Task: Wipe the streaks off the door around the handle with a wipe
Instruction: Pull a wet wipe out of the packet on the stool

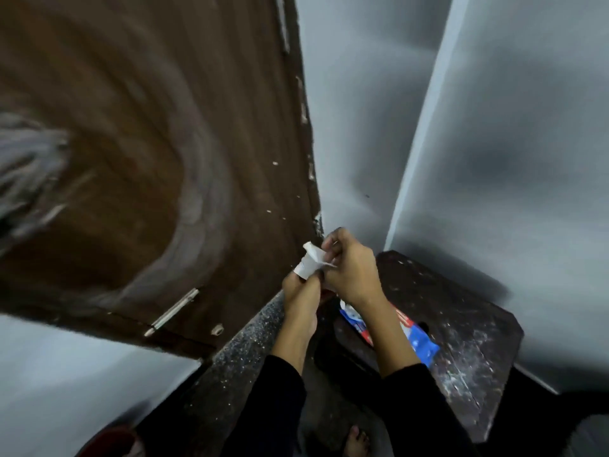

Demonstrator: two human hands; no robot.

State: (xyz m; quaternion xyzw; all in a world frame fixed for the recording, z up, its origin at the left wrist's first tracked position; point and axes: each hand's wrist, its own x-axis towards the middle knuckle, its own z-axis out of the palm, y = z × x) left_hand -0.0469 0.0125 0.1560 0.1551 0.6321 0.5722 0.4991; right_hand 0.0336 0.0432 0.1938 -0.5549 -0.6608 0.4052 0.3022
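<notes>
Wipe point(308, 262): pinched between left hand point(301, 285) and right hand point(351, 265), part unfolded
Door point(148, 143): up-left of both hands
Handle: not discernible
Nearer hand: left

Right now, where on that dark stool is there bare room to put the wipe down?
The stool is bare on its far and right parts, between the wipes pack and the grey wall. The near left is crowded: the pack lies there under the right hand and left hand, both holding the wipe.
</notes>
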